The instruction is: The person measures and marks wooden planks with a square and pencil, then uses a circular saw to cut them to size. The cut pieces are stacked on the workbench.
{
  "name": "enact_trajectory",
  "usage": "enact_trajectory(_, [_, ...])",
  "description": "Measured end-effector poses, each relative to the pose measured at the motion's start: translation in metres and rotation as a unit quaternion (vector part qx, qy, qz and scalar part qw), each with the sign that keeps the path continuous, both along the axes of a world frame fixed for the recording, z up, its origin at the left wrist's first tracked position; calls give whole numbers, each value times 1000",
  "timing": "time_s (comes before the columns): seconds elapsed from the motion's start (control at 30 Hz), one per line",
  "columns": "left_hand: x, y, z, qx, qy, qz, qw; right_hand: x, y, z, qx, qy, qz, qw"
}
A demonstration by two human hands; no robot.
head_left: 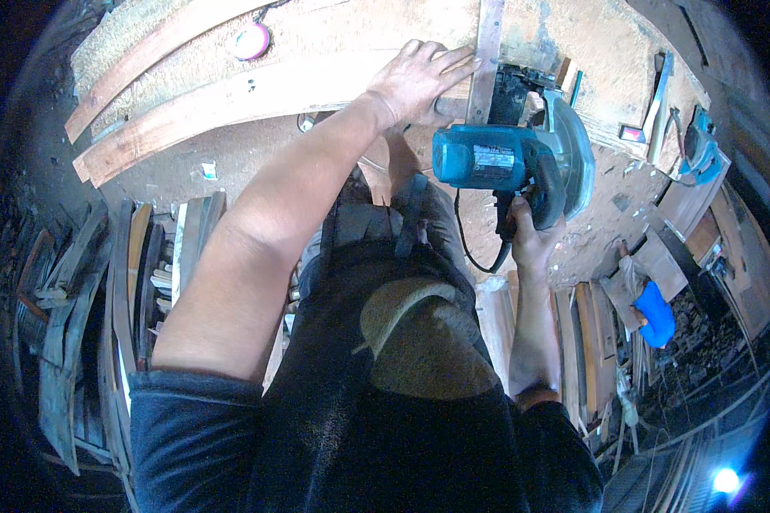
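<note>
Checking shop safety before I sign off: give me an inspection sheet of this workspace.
Surface: dusty wooden workbench, sawdust all over.
Job's things: blue circular saw beside a metal straightedge lying across a long wooden plank.
Clutter: pink round object, second blue power tool at the bench's right edge.
Hands: left hand flat on the plank and straightedge; right hand gripping the saw handle.
Cables: black saw cord hanging below the saw.
Surroundings: wood offcuts stacked on both sides; blue object lower right.
</note>
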State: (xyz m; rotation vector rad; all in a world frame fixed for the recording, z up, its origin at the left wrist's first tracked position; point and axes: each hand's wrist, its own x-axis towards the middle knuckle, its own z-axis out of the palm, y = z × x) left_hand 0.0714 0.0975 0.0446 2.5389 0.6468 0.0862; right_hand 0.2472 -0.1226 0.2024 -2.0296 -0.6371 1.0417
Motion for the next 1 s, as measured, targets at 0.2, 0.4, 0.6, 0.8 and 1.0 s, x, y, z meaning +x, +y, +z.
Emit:
enact_trajectory(0.2, [2, -2, -3, 1, -4, 3, 1000, -4, 4, 5, -3, 21, -11, 1000])
enact_trajectory(0.4, [1, -3, -7, 15, -20, 9, 1000, -1, 2, 2, -13, 10, -16, 1000])
enact_trajectory(0.6, [1, -3, -7, 14, -23, 7, 1000, -4, 5, 4, 3, 15, -12, 1000])
enact_trajectory(0.8, [1, -2, -6, 9, -15, 6, 1000, -1, 7, 1, -10, -6, -1, 1000])
enact_trajectory(1.0, [1, 0, -4, -8, -16, 5, 1000, -2, 12, 4, -26, 6, -18, 999])
